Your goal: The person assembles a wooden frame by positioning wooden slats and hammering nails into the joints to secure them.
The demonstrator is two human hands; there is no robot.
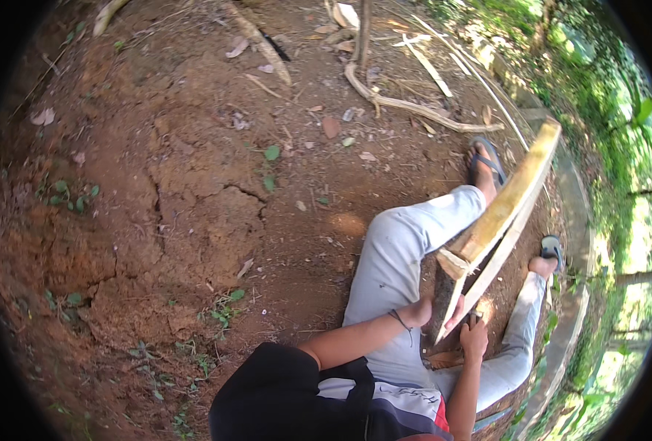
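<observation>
A long split piece of wood [513, 187] slants from near my lap toward the far right, between my lower legs. Its top is yellow-brown, and a thinner pale strip [491, 268] runs along its right side, with a narrow gap between them. My left hand [419, 312] grips the near end from the left; most of its fingers are behind the wood, with some fingertips showing in the gap. Just right of that end, my right hand [474, 338] is closed around a small dark object, mostly hidden by the fingers.
My legs in light trousers [392, 257] are spread on brown, cracked soil [186, 213]. Beyond my feet lie a bent branch [429, 114], pale wood strips [429, 67] and a thin upright post [364, 33]. A concrete edge [572, 323] and greenery [620, 125] border the right.
</observation>
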